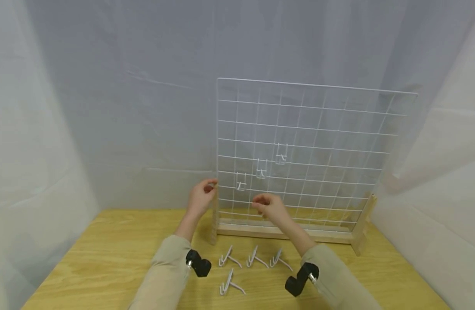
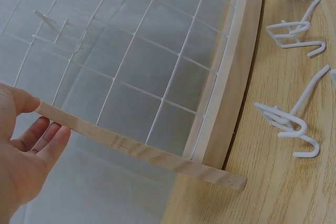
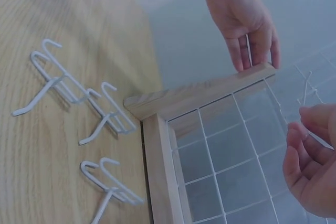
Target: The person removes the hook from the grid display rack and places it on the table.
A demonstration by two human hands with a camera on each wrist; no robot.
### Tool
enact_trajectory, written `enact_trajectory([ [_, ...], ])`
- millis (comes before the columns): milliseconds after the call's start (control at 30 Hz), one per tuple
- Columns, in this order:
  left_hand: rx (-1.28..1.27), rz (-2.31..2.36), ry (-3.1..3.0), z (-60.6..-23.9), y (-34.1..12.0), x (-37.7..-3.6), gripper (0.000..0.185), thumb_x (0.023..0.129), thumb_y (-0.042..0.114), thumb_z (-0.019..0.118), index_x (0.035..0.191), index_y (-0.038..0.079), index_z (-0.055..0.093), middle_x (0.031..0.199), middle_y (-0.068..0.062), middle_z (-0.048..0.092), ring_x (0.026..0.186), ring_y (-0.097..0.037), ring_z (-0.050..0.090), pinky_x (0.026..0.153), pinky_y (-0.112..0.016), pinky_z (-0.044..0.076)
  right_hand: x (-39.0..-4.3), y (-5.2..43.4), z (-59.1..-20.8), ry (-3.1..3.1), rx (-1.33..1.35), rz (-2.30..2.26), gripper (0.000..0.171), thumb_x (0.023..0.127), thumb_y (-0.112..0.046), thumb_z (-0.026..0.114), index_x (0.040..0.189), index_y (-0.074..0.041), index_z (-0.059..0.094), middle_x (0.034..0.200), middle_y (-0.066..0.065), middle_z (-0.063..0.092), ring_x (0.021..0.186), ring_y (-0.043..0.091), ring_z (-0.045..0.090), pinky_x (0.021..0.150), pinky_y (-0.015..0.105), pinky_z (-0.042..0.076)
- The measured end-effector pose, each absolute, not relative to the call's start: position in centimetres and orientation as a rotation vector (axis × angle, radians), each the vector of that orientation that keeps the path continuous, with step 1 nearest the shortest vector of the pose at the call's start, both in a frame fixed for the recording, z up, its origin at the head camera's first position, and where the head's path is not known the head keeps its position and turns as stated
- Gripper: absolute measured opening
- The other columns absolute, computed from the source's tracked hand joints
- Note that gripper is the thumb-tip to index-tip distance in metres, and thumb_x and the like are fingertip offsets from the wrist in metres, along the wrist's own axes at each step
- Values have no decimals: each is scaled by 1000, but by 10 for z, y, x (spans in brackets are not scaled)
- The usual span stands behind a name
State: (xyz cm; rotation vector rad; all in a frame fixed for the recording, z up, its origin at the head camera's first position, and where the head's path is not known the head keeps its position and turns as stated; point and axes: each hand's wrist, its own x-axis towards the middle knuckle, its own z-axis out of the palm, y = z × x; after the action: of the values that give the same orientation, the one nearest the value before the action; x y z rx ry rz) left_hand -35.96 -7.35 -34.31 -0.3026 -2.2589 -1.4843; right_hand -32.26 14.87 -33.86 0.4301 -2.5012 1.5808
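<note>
Pale draped sheeting behind a light wooden table (image 1: pixel 106 258) | white wire grid (image 1: pixel 307 146) upright in its wooden stand (image 1: pixel 276 232) at the table's back | left hand (image 1: pixel 200 199) grasps the stand's left post | right hand (image 1: pixel 272 207) curled at the lower wires, pinch contents unclear | four loose hooks (image 1: pixel 231 258) in front, three hung hooks (image 1: pixel 260 172) faint
</note>
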Motion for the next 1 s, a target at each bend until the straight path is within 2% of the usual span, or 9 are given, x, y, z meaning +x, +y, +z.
enact_trajectory([
  [200, -299, -1483, -2282, -343, -76, -358, 28, 85, 0, 57, 112, -1, 62, 96, -20, 62, 93, -33, 58, 81, -44, 47, -329, 142, -331, -2485, 410, 1619, 23, 87, -7, 61, 106, 6, 62, 88, 16, 64, 67, 17, 56, 60, 29, 48],
  [300, -305, -1479, -2274, -344, -77, -357, 27, 85, 0, 57, 112, -1, 63, 94, -20, 62, 92, -33, 58, 80, -44, 47, -334, 138, -328, -2485, 399, 1613, 24, 87, -8, 61, 108, 4, 63, 91, 15, 65, 69, 18, 58, 61, 31, 50],
  [533, -324, -1467, -2268, -347, -76, -357, 27, 84, -1, 58, 110, -2, 63, 87, -17, 62, 86, -31, 58, 75, -42, 48, -340, 129, -323, -2473, 385, 1638, 25, 88, -10, 62, 111, 1, 63, 91, 14, 66, 72, 25, 59, 58, 29, 50],
  [800, -314, -1514, -2254, -348, -72, -358, 27, 85, -1, 58, 111, -2, 63, 86, -17, 63, 84, -30, 58, 73, -40, 48, -347, 122, -323, -2449, 438, 1651, 30, 88, -12, 62, 115, 0, 61, 86, 12, 65, 63, 13, 55, 54, 24, 46],
  [1000, -333, -1510, -2246, -348, -72, -359, 26, 85, -2, 57, 110, -3, 63, 87, -18, 63, 84, -31, 58, 73, -41, 48, -351, 120, -323, -2462, 511, 1629, 33, 92, -19, 58, 117, 2, 59, 91, 19, 65, 65, 17, 57, 55, 30, 47],
])
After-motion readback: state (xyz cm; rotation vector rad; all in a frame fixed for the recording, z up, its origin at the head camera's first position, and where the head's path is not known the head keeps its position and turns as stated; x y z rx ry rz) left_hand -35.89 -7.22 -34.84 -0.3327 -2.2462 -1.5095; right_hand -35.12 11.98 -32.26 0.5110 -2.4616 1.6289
